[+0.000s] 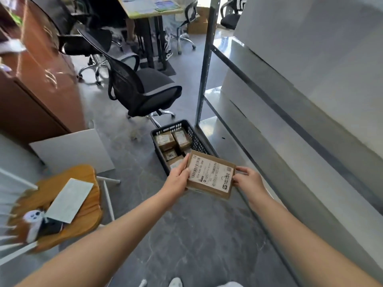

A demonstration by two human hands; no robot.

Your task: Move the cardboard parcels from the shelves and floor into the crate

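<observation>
I hold a flat cardboard parcel [210,175] with a white shipping label between both hands, above the near end of the crate. My left hand [178,176] grips its left edge, thumb on top. My right hand [247,179] grips its right edge. The black plastic crate [187,129] stands on the floor beside the shelf post and holds several small cardboard parcels [164,139]. The held parcel hides the crate's near end.
A grey metal shelf unit [290,121] with white panels runs along the right. A black office chair [143,90] stands just behind the crate. A wooden stool [83,214] with papers and a white board [72,150] are at the left, by a brown cabinet [39,83].
</observation>
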